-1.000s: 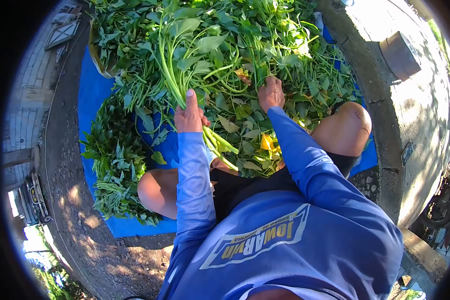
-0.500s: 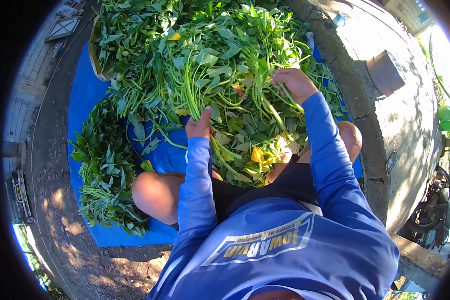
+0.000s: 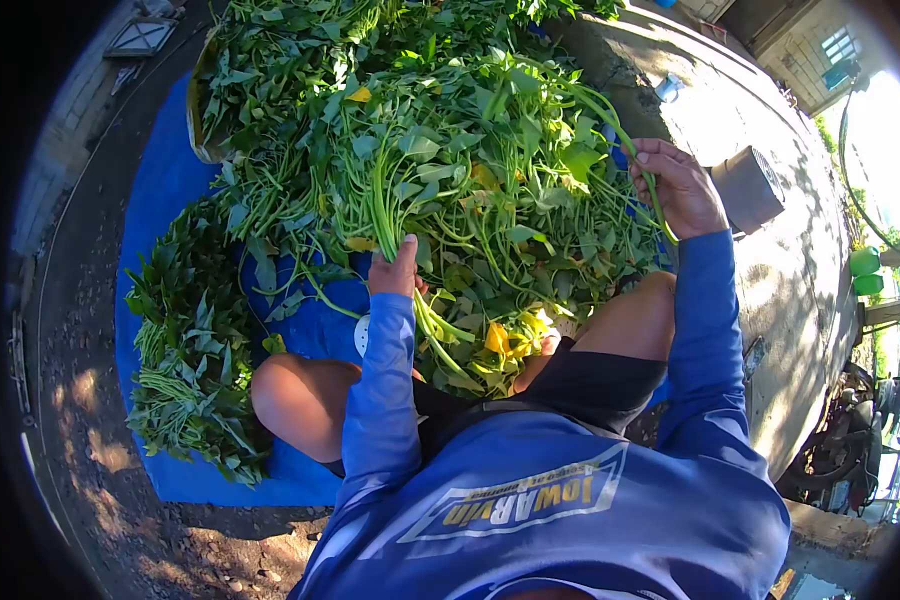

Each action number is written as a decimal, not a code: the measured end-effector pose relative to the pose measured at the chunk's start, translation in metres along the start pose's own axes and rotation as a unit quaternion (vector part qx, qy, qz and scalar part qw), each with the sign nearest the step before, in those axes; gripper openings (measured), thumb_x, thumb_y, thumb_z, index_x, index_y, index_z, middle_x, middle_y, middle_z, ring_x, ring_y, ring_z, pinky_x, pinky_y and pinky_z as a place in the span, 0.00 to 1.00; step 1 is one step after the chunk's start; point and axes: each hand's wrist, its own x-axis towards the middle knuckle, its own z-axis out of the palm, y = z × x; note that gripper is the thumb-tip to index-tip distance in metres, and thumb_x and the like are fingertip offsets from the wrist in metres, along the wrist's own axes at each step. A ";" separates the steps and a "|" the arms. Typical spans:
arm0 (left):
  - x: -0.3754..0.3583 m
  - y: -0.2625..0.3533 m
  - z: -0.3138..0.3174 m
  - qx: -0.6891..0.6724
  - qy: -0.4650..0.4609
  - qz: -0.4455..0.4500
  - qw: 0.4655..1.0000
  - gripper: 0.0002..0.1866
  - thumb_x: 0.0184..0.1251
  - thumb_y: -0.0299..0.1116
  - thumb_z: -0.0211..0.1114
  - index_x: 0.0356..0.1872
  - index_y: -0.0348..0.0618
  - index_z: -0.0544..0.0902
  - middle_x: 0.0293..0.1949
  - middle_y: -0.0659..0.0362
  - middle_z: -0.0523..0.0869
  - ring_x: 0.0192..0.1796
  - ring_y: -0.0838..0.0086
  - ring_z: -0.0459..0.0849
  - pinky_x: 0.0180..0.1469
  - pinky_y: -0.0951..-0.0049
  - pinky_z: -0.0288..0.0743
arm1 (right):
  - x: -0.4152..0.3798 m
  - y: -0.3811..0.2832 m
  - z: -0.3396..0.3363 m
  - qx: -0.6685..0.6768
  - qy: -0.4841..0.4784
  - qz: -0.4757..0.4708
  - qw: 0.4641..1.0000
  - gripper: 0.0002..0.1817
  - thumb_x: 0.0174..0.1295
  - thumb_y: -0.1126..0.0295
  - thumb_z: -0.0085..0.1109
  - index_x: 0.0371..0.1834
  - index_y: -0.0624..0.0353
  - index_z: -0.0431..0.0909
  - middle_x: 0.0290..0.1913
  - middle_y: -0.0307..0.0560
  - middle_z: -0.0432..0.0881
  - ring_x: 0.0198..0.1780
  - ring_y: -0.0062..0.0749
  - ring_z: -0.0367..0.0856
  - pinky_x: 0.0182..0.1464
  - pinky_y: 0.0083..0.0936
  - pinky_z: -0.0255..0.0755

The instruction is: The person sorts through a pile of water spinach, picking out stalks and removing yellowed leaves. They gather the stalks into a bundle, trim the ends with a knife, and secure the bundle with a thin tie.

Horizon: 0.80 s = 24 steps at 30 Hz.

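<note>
My left hand (image 3: 396, 268) is closed around a bunch of long green stems (image 3: 381, 205), leaves pointing away from me and cut ends sticking out below the fist. Off to the right, my right hand (image 3: 678, 186) grips one leafy green stem (image 3: 610, 112) between thumb and fingers; it arches back over the pile. In front of my crossed legs spreads a large heap of leafy greens (image 3: 470, 150), with some yellow leaves (image 3: 498, 338) close to my foot.
Stacked bundles of greens (image 3: 195, 390) lie on the blue tarp (image 3: 150, 215) at the left. A concrete ledge (image 3: 770, 300) runs along the right, with a grey-brown block (image 3: 748, 188) on it. Beyond sits a dark motorcycle (image 3: 845, 430).
My right hand has moved right and away from the heap, drawing a stem out with it. The left hand keeps its bunch in nearly the same place.
</note>
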 end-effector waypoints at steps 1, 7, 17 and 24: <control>-0.003 -0.002 0.000 -0.001 -0.002 -0.009 1.000 0.23 0.71 0.51 0.76 0.38 0.42 0.78 0.22 0.62 0.75 0.17 0.74 0.74 0.18 0.65 0.72 | -0.005 0.005 0.004 0.009 0.006 -0.009 1.000 0.17 0.70 0.68 0.64 0.58 0.64 0.84 0.40 0.39 0.85 0.39 0.21 0.80 0.41 0.23 0.73; -0.004 -0.010 0.010 -0.029 -0.027 0.013 0.999 0.23 0.70 0.53 0.77 0.42 0.46 0.77 0.22 0.64 0.75 0.16 0.76 0.73 0.20 0.66 0.76 | -0.013 0.044 0.043 -0.088 0.112 -0.102 0.985 0.16 0.66 0.71 0.71 0.55 0.65 0.89 0.36 0.35 0.87 0.35 0.17 0.80 0.41 0.19 0.75; -0.004 -0.036 0.018 -0.116 -0.056 -0.124 0.984 0.27 0.73 0.64 0.70 0.43 0.50 0.78 0.25 0.64 0.76 0.26 0.71 0.77 0.39 0.60 0.81 | -0.039 0.170 0.181 -0.270 0.030 -0.154 0.950 0.18 0.67 0.70 0.68 0.58 0.65 0.89 0.45 0.49 0.91 0.40 0.28 0.88 0.48 0.26 0.81; 0.061 -0.115 -0.018 0.008 0.004 -0.036 0.999 0.50 0.56 0.87 0.61 0.29 0.37 0.87 0.29 0.54 0.88 0.32 0.68 0.82 0.40 0.63 0.76 | -0.056 0.223 0.220 -0.301 -0.055 -0.127 0.944 0.17 0.65 0.70 0.65 0.54 0.66 0.88 0.43 0.59 0.88 0.44 0.51 0.89 0.50 0.39 0.82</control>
